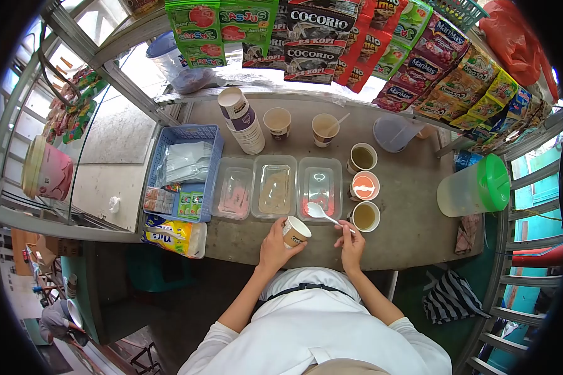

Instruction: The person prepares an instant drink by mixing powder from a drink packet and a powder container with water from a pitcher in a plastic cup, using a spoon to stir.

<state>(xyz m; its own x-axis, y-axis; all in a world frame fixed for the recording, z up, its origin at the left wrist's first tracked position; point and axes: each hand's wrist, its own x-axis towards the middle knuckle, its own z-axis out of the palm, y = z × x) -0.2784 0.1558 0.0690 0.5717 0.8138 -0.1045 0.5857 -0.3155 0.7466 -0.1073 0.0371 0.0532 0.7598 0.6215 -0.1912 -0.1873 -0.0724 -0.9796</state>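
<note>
My left hand (pixel 279 245) is wrapped round a paper cup (pixel 296 232), tilted near the counter's front edge. In my right hand (pixel 351 245) is a white plastic spoon (pixel 329 217), its bowl over the right-hand clear plastic container (pixel 321 172), which has some red bits at the bottom. Beside it stand a container with a brownish layer (pixel 275 190) and one with pinkish contents (pixel 234 199). Right of the spoon, a cup of brownish liquid (pixel 365 217), a cup with an orange-and-white top (pixel 365 185) and another cup of liquid (pixel 361 157) form a column.
Stacked paper cups (pixel 245 125), a cup (pixel 277 122) and a cup with a stick (pixel 324 129) stand behind. A blue basket (pixel 212 140) is left; a green-lidded jug (pixel 472 190) is right. Drink sachets (pixel 322 39) hang overhead.
</note>
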